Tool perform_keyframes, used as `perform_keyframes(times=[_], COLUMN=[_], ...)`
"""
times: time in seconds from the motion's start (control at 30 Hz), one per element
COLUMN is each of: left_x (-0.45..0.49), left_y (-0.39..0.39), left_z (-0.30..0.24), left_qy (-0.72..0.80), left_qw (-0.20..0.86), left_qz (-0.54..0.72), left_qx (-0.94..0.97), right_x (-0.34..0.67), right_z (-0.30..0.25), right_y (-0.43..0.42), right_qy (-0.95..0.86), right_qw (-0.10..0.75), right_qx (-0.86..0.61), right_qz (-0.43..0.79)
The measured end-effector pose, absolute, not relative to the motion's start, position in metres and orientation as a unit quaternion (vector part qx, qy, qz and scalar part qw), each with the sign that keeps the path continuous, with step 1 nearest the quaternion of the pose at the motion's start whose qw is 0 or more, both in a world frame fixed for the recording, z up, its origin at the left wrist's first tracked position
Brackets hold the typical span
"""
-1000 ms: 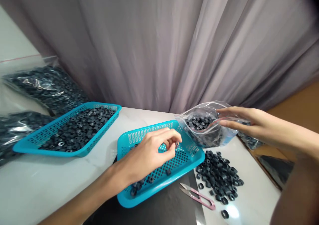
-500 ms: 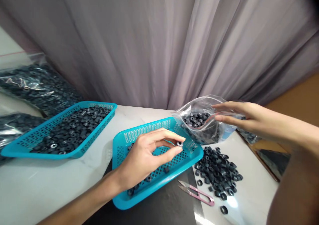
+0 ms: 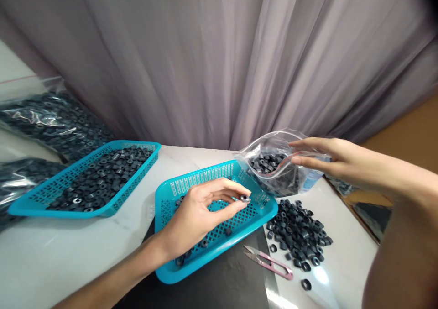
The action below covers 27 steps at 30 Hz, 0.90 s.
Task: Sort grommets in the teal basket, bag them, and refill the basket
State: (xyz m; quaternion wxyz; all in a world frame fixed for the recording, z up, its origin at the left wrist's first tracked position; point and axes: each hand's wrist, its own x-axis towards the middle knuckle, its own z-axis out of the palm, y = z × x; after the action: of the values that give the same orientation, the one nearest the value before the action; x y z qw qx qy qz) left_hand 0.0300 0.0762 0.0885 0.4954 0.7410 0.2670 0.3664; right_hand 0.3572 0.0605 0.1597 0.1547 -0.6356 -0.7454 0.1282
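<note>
Lilac-grey curtain (image 3: 205,49) folds are seen hanging behind a white counter (image 3: 51,254). Along the counter's left edge, clear bags (image 3: 51,122) packed with dark rings are laid. Just right of them, toward the back-left corner, a teal basket (image 3: 20,208) heaped with the same rings is set. Near the middle of the front edge, a second teal basket (image 3: 164,272) is placed partly on a dark mat (image 3: 222,286); only a few rings are scattered in it. Above this basket the left hand (image 3: 195,213) is held, and a single dark ring (image 3: 245,199) is pinched between thumb and forefinger over the basket's right end, the other fingers (image 3: 219,184) being loosely curled. Pink-handled snips (image 3: 270,264) are laid at the mat's right border. Beside them, toward the right edge, a loose pile (image 3: 301,233) of rings is spread on the counter. Behind the pile, a clear zip bag (image 3: 273,172), partly filled with rings, is held against the second basket's far right corner, its open mouth gripped by the fingers of the right hand (image 3: 325,156).
</note>
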Motion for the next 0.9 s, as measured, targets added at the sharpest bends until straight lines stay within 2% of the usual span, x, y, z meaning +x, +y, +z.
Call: perform_keyframes(times=[0.2, 0.3, 0.53, 0.77, 0.9], left_x=[0.032, 0.034, 0.037, 0.036, 0.036], left_y=[0.083, 0.083, 0.077, 0.068, 0.065], left_z=[0.087, 0.086, 0.083, 0.081, 0.078], left_qy=[0.294, 0.298, 0.312, 0.319, 0.328], left_qw=[0.591, 0.600, 0.587, 0.493, 0.482], left_qz=[0.337, 0.337, 0.335, 0.351, 0.339], left_qx=[0.672, 0.661, 0.668, 0.730, 0.738], right_x=[0.352, 0.353, 0.355, 0.348, 0.342], right_z=[0.161, 0.159, 0.160, 0.162, 0.164], right_y=[0.058, 0.059, 0.060, 0.058, 0.051], right_qy=[-0.741, -0.734, -0.718, -0.710, -0.710], right_qw=[0.160, 0.157, 0.149, 0.149, 0.161], right_qx=[-0.641, -0.648, -0.664, -0.671, -0.670], right_qz=[0.124, 0.131, 0.149, 0.150, 0.145])
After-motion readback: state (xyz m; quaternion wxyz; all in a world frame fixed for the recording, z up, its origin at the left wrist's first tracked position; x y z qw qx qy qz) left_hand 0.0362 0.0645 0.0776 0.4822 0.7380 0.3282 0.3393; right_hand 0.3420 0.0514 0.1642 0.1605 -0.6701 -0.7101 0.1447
